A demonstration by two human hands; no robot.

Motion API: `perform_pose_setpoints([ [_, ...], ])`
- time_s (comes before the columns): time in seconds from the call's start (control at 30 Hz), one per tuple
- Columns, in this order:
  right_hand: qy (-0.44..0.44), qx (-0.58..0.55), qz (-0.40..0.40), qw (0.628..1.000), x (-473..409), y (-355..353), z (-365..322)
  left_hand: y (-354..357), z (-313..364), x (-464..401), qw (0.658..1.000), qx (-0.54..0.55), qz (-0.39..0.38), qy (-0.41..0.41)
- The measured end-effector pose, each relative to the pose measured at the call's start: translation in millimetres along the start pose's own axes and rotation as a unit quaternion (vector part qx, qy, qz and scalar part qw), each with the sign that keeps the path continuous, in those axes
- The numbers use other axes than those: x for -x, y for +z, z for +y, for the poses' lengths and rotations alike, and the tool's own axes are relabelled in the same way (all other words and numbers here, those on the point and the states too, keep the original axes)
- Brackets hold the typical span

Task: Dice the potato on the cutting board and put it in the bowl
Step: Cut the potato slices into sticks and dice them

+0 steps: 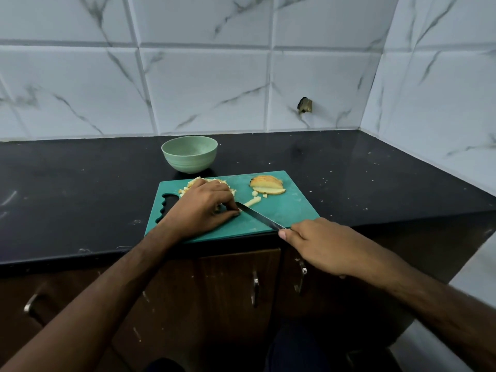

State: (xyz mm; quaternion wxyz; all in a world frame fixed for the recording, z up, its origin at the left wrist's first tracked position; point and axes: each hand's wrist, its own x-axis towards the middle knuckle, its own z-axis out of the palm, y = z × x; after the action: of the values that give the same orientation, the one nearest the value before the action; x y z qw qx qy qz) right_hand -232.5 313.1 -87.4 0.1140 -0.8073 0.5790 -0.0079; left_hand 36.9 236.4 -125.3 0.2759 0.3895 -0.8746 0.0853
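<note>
1. Two hands work at the near edge of the counter [349,167]. The right hand [322,245] has its grip closed round the handle of a knife [261,217], whose blade slants across the cutting board [292,208] toward the left hand.
2. Left hand [200,205] lies curled on the board with its fingertips pinched together at the blade tip; whether a potato piece sits under them I cannot tell.
3. Just past the blade lies one potato strip [252,202] with a couple of loose cubes beside it.
4. Behind the left hand is a pile of diced potato [206,181]; to the right, a fan of uncut potato slices [268,185].
5. Farthest off, the green bowl [189,154] stands on the counter beyond the board and looks empty.
6. Judging by this, dicing is roughly half done; the slices remain to be cut and nothing has reached the bowl.
</note>
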Motion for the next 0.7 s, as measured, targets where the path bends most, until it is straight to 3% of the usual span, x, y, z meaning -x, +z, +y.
perform_pose_setpoints([
  [0.37, -0.001, -0.067, -0.049, 0.997, -11.0, -3.0, -10.2, -0.4, 2.1, 0.9, 1.0, -0.018, 0.008, -0.023],
  [0.57, 0.026, -0.143, -0.147, 0.978, -3.8, -32.3, 24.4, 1.3, -2.2, 1.4, 0.998, -0.037, 0.002, -0.051],
  [0.7, -0.002, -0.197, -0.148, 0.969, -10.3, -44.2, 50.1, 1.9, -0.8, 1.9, 0.997, -0.056, 0.012, -0.057],
])
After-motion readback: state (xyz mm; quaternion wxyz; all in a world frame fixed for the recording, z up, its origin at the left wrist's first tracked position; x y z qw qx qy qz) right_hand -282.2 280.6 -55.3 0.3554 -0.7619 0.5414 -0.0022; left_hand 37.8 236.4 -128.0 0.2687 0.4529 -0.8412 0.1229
